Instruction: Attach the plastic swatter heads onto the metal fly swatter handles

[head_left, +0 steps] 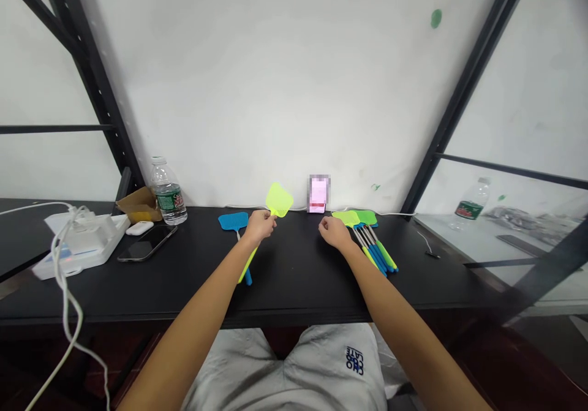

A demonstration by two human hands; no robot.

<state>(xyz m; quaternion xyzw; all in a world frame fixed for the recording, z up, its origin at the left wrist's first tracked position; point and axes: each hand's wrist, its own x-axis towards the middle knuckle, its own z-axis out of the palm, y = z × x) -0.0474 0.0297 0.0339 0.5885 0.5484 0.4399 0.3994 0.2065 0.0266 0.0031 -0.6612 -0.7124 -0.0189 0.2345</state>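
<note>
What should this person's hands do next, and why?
Probably the left hand should carry the yellow-green plastic fly swatter it grips across to the group of green and blue plastic fly swatters on the black table. Those swatters already lie together, and the empty right hand sits beside them, ready to help.

Left hand [260,226] closed tight, right hand [334,233] loose and palm-down.

Neon-yellow colouring with a fine mesh pattern was observed on the held fly swatter [279,199]; blue mesh was noted on the adjacent swatter [233,221]; matte black was recorded on the tabletop [294,282].
</note>
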